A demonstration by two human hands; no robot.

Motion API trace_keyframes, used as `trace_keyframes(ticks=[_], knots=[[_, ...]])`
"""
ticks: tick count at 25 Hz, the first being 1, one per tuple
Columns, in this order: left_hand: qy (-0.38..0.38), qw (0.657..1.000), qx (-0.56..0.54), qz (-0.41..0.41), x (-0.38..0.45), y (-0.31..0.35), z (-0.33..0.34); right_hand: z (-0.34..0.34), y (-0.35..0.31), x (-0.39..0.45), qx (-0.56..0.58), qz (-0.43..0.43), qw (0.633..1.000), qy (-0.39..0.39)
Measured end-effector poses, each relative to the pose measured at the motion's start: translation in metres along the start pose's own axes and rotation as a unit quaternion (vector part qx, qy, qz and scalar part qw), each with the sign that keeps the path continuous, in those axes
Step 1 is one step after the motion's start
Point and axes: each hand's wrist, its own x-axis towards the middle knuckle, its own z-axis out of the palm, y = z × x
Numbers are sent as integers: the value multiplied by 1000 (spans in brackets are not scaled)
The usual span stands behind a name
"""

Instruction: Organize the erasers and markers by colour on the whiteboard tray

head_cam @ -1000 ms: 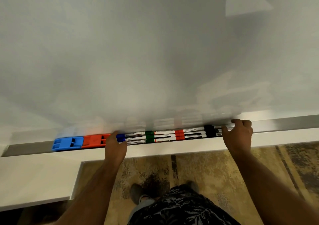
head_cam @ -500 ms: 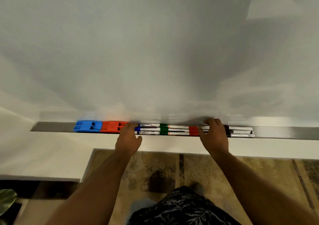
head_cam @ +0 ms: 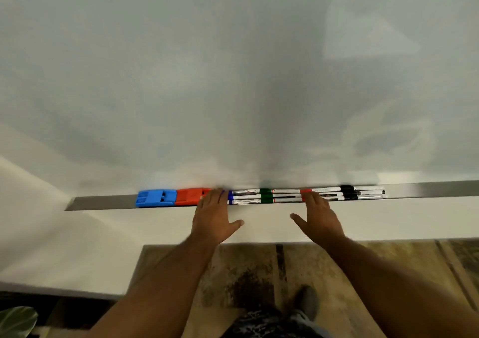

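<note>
Neither grip grasps anything — left hand and right hand lie flat and released, fingertips at the tray. Blue eraser, red eraser and markers sit there in colour groups. Markers look light, stiff, prone to rolling — best pinched mid-barrel. Tray runs bare at both ends.

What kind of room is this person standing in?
Probably a classroom, office or meeting room, though it could be a home study. A large whiteboard fills the wall, its metal tray holds a blue eraser, a red eraser and markers, and a patterned carpet lies underfoot.
</note>
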Motion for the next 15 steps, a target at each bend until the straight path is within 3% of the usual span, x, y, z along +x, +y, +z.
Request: trace_keyframes(ticks=[9,15], knots=[[0,998,38,54,-46,2,-11,-12,-44,-58,-74,-6,997,15],[46,995,59,62,-61,30,-25,-43,-46,-75,-93,-4,993,69]])
